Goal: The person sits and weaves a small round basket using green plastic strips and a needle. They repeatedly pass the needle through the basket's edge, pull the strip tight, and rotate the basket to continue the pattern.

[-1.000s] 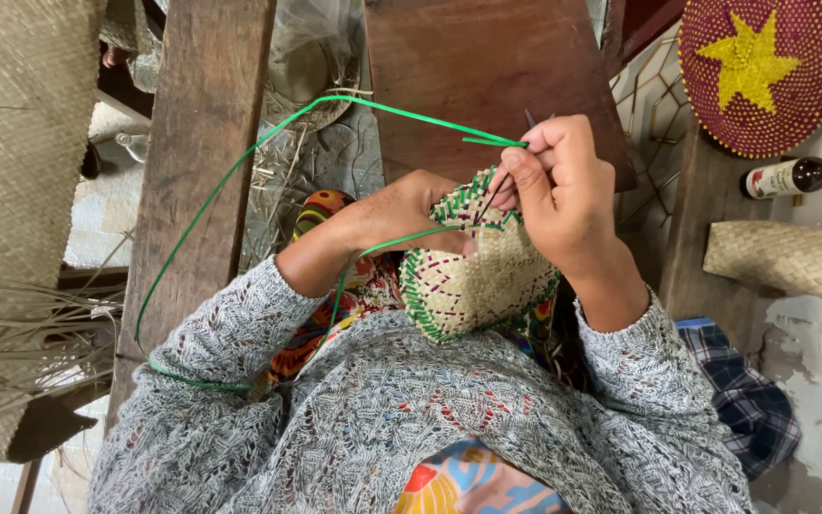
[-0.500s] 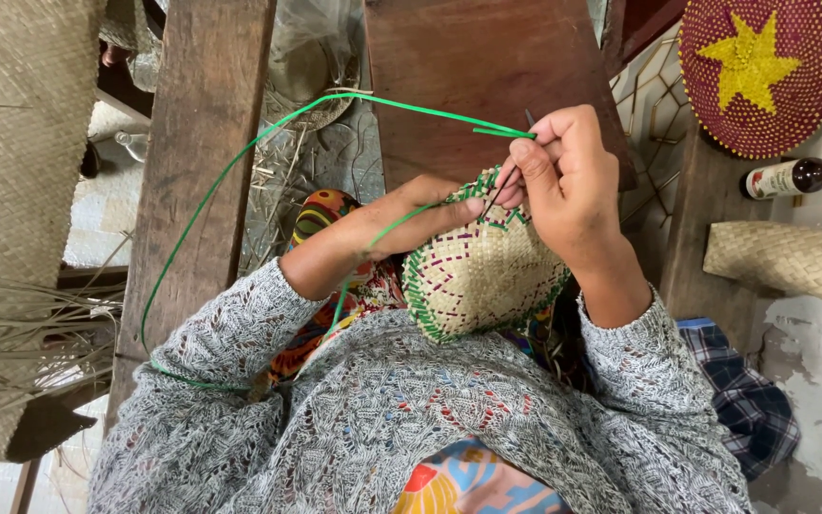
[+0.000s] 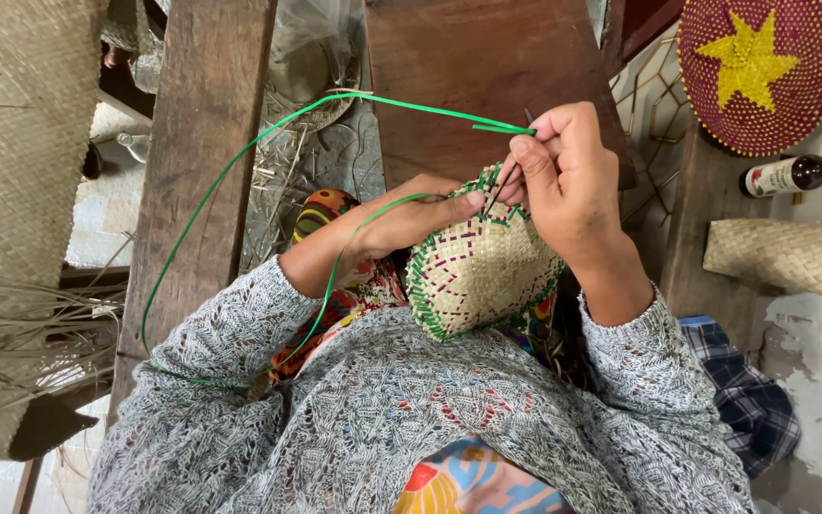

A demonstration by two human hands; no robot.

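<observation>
— So, what are the two hands doing?

— The right hand (image 3: 573,186) is pinched shut on a thin dark needle-like tool (image 3: 504,183), thumb and forefinger close together, poking its tip into the top rim of a round pale straw woven piece with a green edge and dark red stitches (image 3: 482,266). The left hand (image 3: 420,217) is closed on that same rim from the other side, fingertips pressing the weave just beside the tool.

— And where does the woven piece sit?

— Held up between both hands, over the person's lap, tilted toward the camera. It rests on no surface.

— What about the green line?

— A long thin green plastic strip (image 3: 240,181) runs from the right hand's fingers, sweeps out to the left in a wide loop, drops down past the grey knitted sleeve (image 3: 230,381) and comes back up to the left hand at the rim.

— What lies around them?

— Beneath the arms, colourful patterned cloth (image 3: 330,214) on the lap. Behind the hands, dark brown wooden planks (image 3: 206,124). Far left, a large woven straw mat (image 3: 11,152) with loose strands. On the right, on the wooden counter (image 3: 692,247), a round dark red woven disc with a yellow star (image 3: 758,71), a small brown bottle with a white cap (image 3: 796,174) lying on its side just below it, and a pale straw woven cylinder (image 3: 787,257) nearer the person. A blue checked cloth (image 3: 744,400) lies by the right elbow
</observation>
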